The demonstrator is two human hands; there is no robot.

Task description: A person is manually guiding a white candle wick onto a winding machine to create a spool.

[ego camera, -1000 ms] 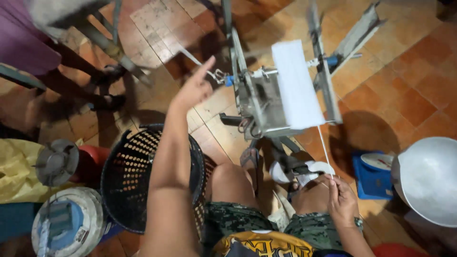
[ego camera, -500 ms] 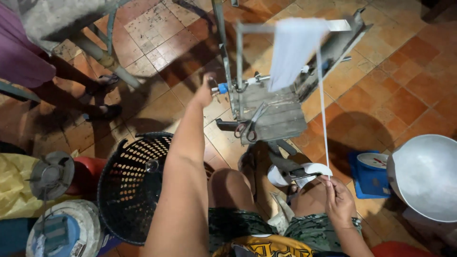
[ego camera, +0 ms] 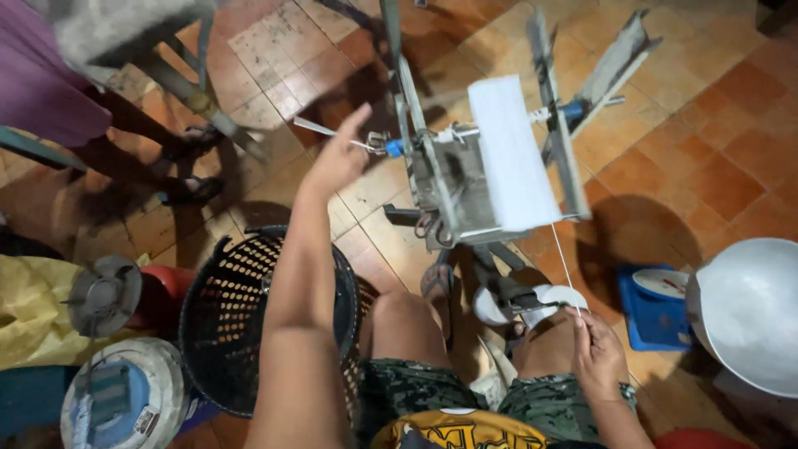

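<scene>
Beside the winding frame (ego camera: 490,166), your left hand (ego camera: 337,158) grips its crank (ego camera: 332,133); your right hand (ego camera: 594,353) pinches the white strand (ego camera: 565,266) running up to it.

The winding frame (ego camera: 490,158) stands on the tiled floor (ego camera: 706,141) at twelve o'clock from the seated person's knees. The left hand (ego camera: 337,158) is at its crank, on the frame's nine o'clock side. The right hand (ego camera: 597,353) lies at five o'clock of the frame, pinching the strip (ego camera: 565,266) that runs up to it. The basket (ego camera: 229,316) sits at eight o'clock, the basin (ego camera: 748,312) at four, with the scale (ego camera: 652,303) just beside it.
</scene>
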